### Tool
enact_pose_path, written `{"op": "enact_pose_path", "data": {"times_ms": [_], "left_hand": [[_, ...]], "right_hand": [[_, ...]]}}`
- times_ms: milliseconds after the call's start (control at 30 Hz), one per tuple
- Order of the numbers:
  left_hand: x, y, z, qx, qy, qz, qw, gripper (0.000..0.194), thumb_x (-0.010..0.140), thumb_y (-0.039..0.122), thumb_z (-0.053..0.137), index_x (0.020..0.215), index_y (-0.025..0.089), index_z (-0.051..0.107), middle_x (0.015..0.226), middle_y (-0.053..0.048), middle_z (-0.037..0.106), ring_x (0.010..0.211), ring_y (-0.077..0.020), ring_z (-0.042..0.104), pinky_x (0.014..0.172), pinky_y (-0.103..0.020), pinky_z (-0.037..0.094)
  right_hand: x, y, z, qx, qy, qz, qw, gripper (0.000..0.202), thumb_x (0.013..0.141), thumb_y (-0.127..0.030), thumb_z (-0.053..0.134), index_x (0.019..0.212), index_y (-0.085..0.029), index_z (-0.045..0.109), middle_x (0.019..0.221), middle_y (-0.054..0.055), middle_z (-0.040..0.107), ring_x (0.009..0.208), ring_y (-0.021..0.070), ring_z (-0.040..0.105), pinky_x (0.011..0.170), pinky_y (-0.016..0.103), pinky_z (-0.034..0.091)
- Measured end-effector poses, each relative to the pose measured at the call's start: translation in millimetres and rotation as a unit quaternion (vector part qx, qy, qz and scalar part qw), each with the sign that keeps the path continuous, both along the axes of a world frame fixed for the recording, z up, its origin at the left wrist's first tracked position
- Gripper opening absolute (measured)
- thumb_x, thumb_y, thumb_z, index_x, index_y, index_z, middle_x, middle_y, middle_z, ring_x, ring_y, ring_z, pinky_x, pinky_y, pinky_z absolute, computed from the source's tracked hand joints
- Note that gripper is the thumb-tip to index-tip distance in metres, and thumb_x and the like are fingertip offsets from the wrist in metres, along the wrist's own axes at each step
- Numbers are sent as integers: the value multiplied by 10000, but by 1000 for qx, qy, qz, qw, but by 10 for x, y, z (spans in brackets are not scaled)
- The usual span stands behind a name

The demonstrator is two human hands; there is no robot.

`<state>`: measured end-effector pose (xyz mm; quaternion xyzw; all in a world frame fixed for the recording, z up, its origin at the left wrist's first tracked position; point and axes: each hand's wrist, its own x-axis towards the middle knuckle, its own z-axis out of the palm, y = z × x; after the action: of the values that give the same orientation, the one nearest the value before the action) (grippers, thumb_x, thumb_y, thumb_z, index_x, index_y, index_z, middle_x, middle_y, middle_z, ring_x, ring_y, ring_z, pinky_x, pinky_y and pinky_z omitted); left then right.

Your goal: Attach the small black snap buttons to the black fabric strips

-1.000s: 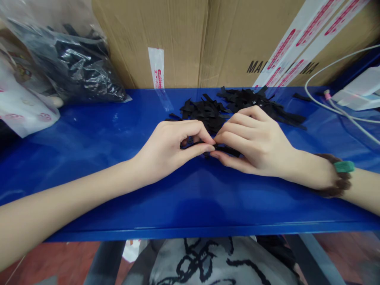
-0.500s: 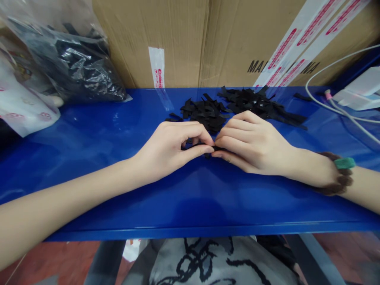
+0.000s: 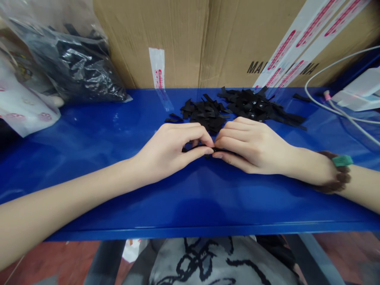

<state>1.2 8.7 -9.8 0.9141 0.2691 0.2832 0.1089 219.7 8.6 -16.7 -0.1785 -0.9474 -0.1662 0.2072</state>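
Pinched between thumb and fingers of both hands is a thin black fabric strip [image 3: 215, 150], mostly hidden by the fingers. My left hand [image 3: 178, 144] grips its left part, and my right hand [image 3: 252, 144] its right part; the fingertips nearly meet. Just behind the hands lies a heap of short black fabric pieces [image 3: 204, 113]. A second heap of black strips [image 3: 249, 103] sits to its right, some pieces showing small white marks. The right wrist wears a brown band with a green piece.
The blue table [image 3: 103, 202] ends near my lap. A large cardboard box [image 3: 178, 35] stands along its back. A clear bag of black material [image 3: 83, 67] and a white printed bag [image 3: 26, 107] are at left. A white cable [image 3: 341, 111] and white device [image 3: 362, 91] lie at right.
My right hand's fingers have lowered slightly, uncovering more of the right heap. The left hand has barely moved, and both still pinch the black strip.
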Motion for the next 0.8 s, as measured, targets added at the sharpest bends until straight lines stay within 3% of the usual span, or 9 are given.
{"op": "enact_pose_path", "data": {"times_ms": [800], "left_hand": [[-26,14,-30,10,27,-7,1000,34,883,197,613,872,172,634,799,47,646,660,-52,533,620,-154,387]], "right_hand": [[9,-2,8,6,-2,0,1000,282,968,-257,426,785,-147,611,728,40,634,699,160,540,657,304,423]]}}
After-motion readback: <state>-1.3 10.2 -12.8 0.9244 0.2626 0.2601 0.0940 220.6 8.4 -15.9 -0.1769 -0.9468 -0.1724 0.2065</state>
